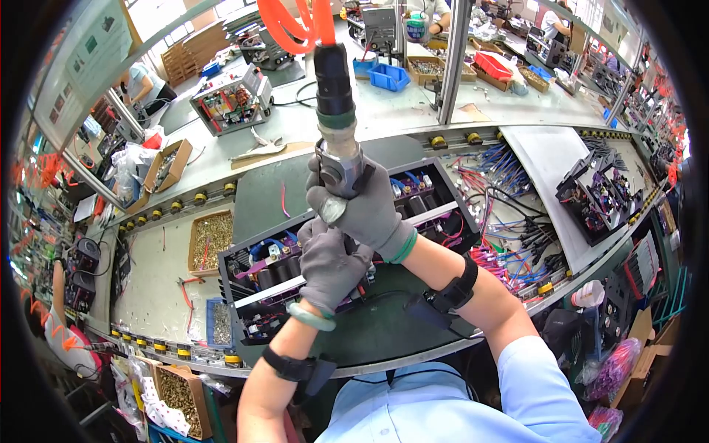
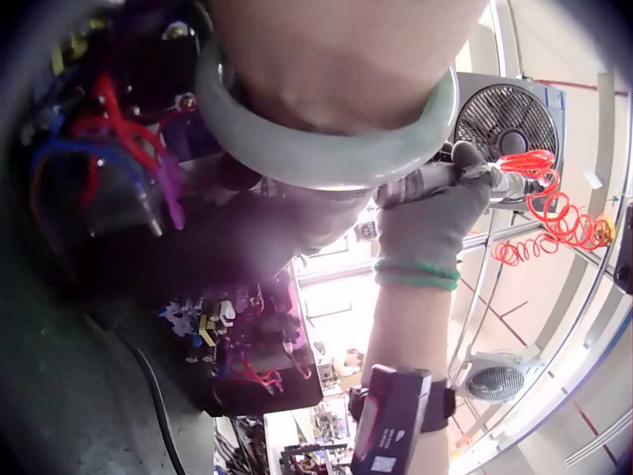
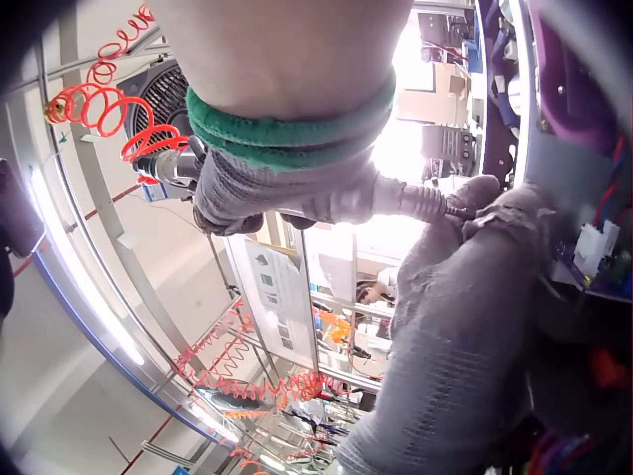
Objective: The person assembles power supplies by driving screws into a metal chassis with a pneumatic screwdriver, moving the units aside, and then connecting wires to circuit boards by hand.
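Note:
My gloved right hand (image 1: 373, 210) grips an air screwdriver (image 1: 340, 151) with a red coiled hose at its top. Below it, my gloved left hand (image 1: 330, 267) has its fingers curled close over the work. In the right wrist view the thumb and forefinger of that left hand (image 3: 445, 307) pinch the driver's slim bit end (image 3: 457, 210). Under both hands lies a black equipment chassis (image 1: 235, 319) holding purple circuit boards, black cylinders, blue wires and a pale bar. The hands cover its middle, and the bit's very tip is hidden.
A box of small brass-coloured parts (image 1: 210, 240) stands left of the chassis, near a blue tray (image 1: 219, 323). Bundled wires (image 1: 517, 214) lie to the right, with another purple-board assembly (image 1: 598, 196) beyond. Behind the roller rail is an opened machine (image 1: 233, 100).

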A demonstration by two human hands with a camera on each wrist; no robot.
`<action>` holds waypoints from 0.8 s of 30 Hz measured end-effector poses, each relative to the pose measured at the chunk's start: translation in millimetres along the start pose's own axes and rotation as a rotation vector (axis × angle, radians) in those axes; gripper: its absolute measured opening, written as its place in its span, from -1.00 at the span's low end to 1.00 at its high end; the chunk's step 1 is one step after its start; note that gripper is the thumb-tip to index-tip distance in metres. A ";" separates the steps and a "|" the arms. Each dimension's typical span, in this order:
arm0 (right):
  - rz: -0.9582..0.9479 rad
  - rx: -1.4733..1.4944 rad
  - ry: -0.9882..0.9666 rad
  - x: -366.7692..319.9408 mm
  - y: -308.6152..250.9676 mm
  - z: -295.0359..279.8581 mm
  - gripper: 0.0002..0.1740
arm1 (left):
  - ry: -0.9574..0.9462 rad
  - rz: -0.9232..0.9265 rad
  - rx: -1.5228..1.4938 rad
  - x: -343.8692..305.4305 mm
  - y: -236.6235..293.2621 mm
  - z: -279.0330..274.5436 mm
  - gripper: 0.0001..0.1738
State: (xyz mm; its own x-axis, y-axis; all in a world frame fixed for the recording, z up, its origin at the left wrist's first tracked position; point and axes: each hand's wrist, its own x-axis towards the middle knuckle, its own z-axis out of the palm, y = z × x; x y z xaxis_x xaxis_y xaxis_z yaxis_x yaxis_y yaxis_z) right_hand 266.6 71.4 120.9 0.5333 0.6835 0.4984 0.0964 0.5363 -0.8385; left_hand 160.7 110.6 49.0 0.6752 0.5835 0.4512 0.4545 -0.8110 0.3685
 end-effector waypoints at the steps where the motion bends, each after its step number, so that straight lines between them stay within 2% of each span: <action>1: 0.012 0.007 -0.007 -0.6 -0.7 -0.9 -0.66 | -0.129 0.030 -0.063 5.5 -7.3 -9.8 -0.65; 2: 0.026 0.013 -0.009 -1.4 -0.6 -2.1 -0.66 | -0.263 0.064 -0.125 10.9 -14.6 -20.6 -0.63; 3: 0.061 0.028 -0.020 -1.8 1.0 -3.7 -0.66 | -0.360 0.089 -0.039 18.6 -19.7 -33.6 -0.62; 6: -0.013 -0.056 -0.063 -1.8 3.9 -5.7 -0.64 | -0.241 0.604 0.185 47.1 -28.9 -43.2 -0.66; 7: -0.009 -0.064 -0.064 -1.7 -1.3 -4.1 -0.64 | -0.235 0.607 0.188 59.1 -31.4 -39.4 -0.66; 9: 0.004 -0.059 -0.069 -1.9 -3.4 -2.5 -0.64 | -0.396 0.666 0.105 80.0 -37.4 -23.1 -0.65; 10: 0.023 -0.053 -0.073 -2.3 -3.6 -2.6 -0.64 | -0.395 0.666 0.099 87.2 -28.5 -30.0 -0.65; 12: 0.039 -0.036 -0.087 -0.6 -3.6 -5.8 -0.64 | -0.754 0.508 0.169 96.1 -5.5 -50.4 -0.66; 13: 0.057 -0.030 -0.125 0.0 -5.3 -8.0 -0.63 | -0.796 0.529 0.116 98.1 -8.2 -46.9 -0.66; 15: 0.074 -0.027 -0.157 -0.5 -11.5 -12.5 -0.63 | -0.790 0.530 0.073 92.4 -6.8 -38.2 -0.67; 17: 0.171 -0.097 -0.166 -6.7 -23.6 -19.2 -0.63 | -0.782 0.524 -0.007 80.0 -4.0 -25.9 -0.69; 18: 0.178 -0.101 -0.155 -12.2 -29.3 -25.8 -0.63 | -0.605 0.840 0.251 71.8 0.0 -14.5 -0.74; 20: 0.203 -0.092 -0.228 -28.2 -43.3 -42.0 -0.65 | -0.832 0.589 -0.281 59.8 1.4 -11.4 -0.62; 21: 0.223 -0.144 -0.245 -34.7 -53.9 -47.4 -0.58 | -0.852 0.590 -0.299 56.3 7.6 -11.1 -0.62; 23: 0.222 -0.095 -0.212 -49.2 -61.6 -59.1 -0.54 | -1.158 0.557 -0.500 58.7 31.4 -24.8 -0.48; 24: 0.201 -0.044 -0.197 -56.3 -65.5 -62.8 -0.49 | -1.177 0.559 -0.516 66.3 45.4 -39.4 -0.48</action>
State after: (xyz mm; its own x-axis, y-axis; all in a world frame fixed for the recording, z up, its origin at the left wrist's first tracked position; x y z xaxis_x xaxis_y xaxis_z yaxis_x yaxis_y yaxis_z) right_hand 283.1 -33.3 133.9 0.3724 0.8592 0.3509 0.0437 0.3614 -0.9314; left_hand 203.2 114.2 127.6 0.8953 -0.3941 -0.2076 -0.1210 -0.6639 0.7380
